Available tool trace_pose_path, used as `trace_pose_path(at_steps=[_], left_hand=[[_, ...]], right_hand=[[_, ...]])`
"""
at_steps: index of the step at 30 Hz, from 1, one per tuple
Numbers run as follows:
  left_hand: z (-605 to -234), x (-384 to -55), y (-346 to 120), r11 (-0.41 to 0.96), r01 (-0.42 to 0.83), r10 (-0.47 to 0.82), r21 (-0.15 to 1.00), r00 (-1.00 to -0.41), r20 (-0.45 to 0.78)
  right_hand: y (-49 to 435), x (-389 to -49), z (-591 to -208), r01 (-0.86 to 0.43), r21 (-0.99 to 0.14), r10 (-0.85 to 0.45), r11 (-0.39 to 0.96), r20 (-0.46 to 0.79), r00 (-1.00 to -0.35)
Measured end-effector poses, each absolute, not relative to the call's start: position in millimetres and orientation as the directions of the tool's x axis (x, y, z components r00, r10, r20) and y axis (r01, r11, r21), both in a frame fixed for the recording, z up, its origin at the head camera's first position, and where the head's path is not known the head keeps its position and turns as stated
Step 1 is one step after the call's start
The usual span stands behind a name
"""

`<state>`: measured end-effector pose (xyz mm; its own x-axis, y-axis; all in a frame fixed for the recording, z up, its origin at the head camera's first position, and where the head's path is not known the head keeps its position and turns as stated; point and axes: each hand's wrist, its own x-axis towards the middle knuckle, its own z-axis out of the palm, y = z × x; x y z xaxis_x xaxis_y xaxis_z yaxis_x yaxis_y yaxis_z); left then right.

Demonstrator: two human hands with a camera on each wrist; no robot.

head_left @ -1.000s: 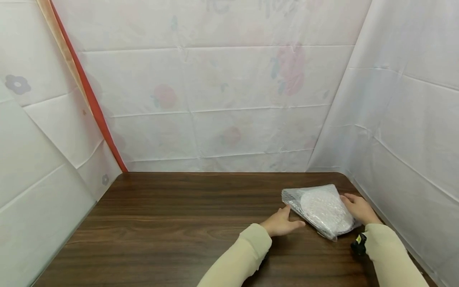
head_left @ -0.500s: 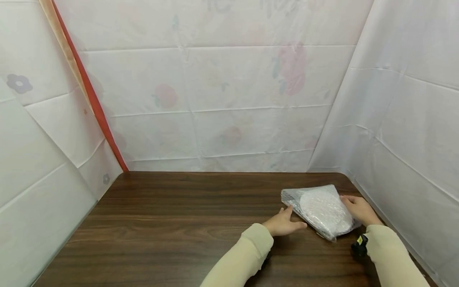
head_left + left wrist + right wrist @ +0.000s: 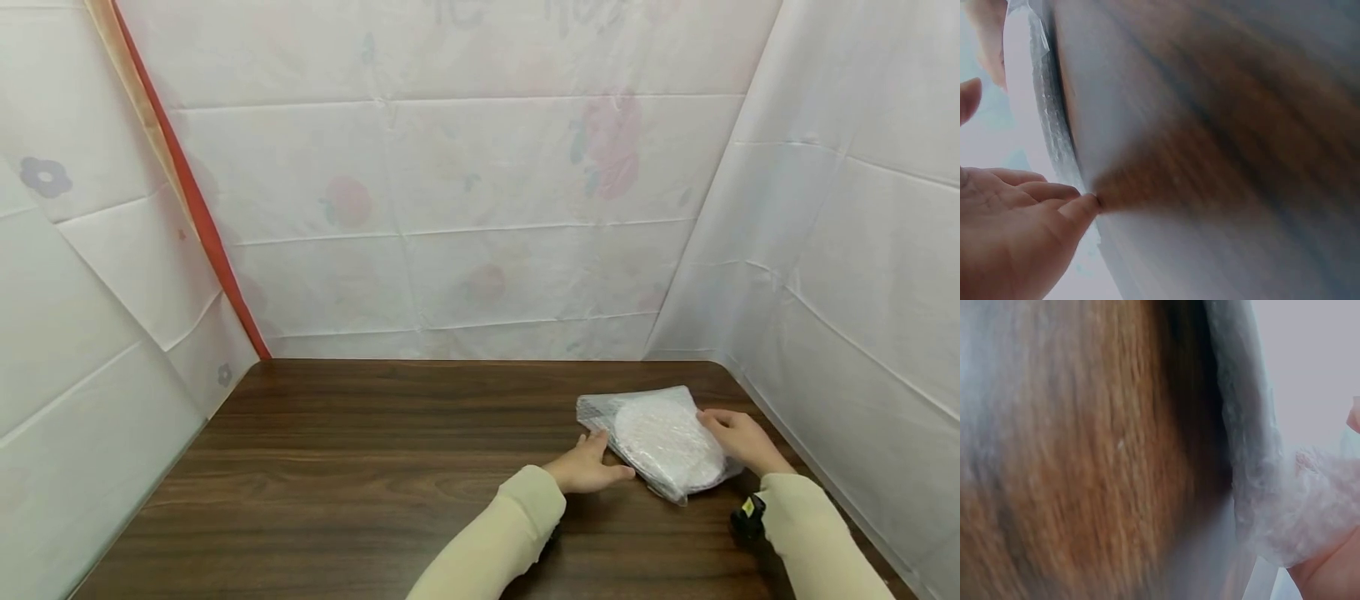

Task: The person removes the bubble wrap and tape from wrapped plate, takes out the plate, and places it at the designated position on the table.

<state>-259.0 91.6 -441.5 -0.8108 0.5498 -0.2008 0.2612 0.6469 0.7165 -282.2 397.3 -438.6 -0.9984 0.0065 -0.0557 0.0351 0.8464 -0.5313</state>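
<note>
A flat package of clear bubble wrap (image 3: 596,406) with a white round disc (image 3: 667,437) inside lies on the dark wood table at the right. My left hand (image 3: 588,467) is at its near left edge, thumb spread from the fingers. In the left wrist view, the left fingertips (image 3: 1088,203) meet the package's edge close over the wood. My right hand (image 3: 746,439) holds the right edge, its thumb side overlapping the wrap in the head view. Bubble wrap (image 3: 1297,512) bulges against that hand in the right wrist view, which hides most of its fingers.
The brown wood-grain table (image 3: 360,467) stretches to the left. White printed sheets hang behind it (image 3: 465,217) and along the right side (image 3: 862,275), close to my right arm. A red strip (image 3: 198,217) runs down the back left corner.
The package has slid a little to the left, and my right hand has moved left with it. The left hand has barely shifted, and the package's edge is now nearer to it.
</note>
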Motion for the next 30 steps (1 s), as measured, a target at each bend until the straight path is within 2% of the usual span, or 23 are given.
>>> trace_pose_path(at_steps=[30], left_hand=[[-438.2,-250.5,52.5,0.781,0.255,0.444,0.569,-0.869,-0.220]], right_hand=[[351.6,-281.9,-441.7,-0.099,-0.541,-0.123,0.835,-0.008,-0.992]])
